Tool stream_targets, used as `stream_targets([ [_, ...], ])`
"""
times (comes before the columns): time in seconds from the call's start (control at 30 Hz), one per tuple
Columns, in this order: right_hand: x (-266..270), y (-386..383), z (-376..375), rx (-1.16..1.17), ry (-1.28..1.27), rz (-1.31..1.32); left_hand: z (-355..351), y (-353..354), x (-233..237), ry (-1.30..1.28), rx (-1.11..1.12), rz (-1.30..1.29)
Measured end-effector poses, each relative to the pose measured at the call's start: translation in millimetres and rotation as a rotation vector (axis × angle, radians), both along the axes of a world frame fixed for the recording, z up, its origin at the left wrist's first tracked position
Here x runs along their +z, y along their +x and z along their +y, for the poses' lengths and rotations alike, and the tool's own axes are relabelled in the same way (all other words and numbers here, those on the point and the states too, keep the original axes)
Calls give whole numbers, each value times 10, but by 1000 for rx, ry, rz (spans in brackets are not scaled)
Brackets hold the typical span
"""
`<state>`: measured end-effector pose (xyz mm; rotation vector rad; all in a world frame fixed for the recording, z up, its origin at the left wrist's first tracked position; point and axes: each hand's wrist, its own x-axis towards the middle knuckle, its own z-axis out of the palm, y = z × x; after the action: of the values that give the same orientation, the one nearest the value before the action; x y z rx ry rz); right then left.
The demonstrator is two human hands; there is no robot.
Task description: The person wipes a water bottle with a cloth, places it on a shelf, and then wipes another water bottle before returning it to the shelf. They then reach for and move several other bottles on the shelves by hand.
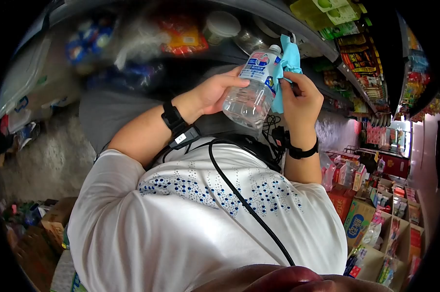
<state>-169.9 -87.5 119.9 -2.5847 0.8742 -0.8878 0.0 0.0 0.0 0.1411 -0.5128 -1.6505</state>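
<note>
Water bottle (253, 87) | clear plastic, capped, held before the chest between both hands | long axis tilted, cap up and away, base toward body | left hand (214, 92) gripping its left side | right hand (302, 100) pinching blue cloth (288, 61) against its right shoulder

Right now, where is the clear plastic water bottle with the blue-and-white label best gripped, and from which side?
Probably around the mid-body of the bottle, just below the label, from its left, where the left hand wraps it. The right hand presses a light-blue cloth on the other side.
</note>
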Motion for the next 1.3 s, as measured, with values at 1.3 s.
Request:
stream_targets([
  [1.3,-224,174,176,357,-237,235,-39,-256,-73,630,144,133],
])
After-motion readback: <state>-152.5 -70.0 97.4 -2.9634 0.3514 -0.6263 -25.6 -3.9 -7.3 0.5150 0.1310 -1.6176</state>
